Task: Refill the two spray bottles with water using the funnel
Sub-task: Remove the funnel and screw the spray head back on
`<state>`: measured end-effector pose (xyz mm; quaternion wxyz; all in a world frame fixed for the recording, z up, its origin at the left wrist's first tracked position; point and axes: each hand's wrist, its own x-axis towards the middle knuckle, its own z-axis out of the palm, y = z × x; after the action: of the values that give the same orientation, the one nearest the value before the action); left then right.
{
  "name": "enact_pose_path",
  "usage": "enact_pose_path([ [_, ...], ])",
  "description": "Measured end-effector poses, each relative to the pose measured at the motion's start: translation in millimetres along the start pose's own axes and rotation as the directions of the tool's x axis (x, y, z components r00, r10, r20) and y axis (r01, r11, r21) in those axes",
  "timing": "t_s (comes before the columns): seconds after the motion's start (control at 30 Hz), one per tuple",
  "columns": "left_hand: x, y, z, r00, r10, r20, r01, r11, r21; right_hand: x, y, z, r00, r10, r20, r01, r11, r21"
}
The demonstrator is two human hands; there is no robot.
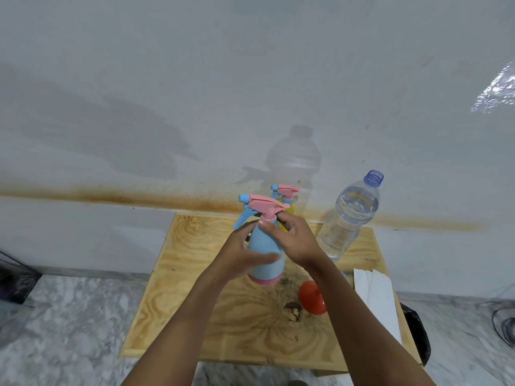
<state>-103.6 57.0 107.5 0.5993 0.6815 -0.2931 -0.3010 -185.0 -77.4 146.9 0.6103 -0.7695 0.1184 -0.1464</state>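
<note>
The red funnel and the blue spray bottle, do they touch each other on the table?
Apart. In the head view a strip of the wooden table shows between the red funnel and the pink base of the blue spray bottle.

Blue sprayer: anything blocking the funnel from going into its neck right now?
Yes. The pink spray head is still seated on the blue spray bottle, closing the neck; the right hand pinches its collar, the left hand grips the body. The red funnel lies on the table beside the right forearm.
</note>
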Motion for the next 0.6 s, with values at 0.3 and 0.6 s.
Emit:
enact_pose_path([
  [0.3, -2.7, -5.4, -4.3, 1.0, -0.01, 0.018, 0.01, 1.0, 0.025, -5.7, 5.9, 19.2, 0.988, 0.023, -0.154, -0.025, 1.0, -0.007],
  [0.6, -13.8, -4.3, -9.4, 0.995, -0.032, 0.091, 0.029, 0.999, 0.039, -12.6, 5.5, 6.5, 0.999, 0.012, -0.052, -0.014, 1.0, -0.028],
])
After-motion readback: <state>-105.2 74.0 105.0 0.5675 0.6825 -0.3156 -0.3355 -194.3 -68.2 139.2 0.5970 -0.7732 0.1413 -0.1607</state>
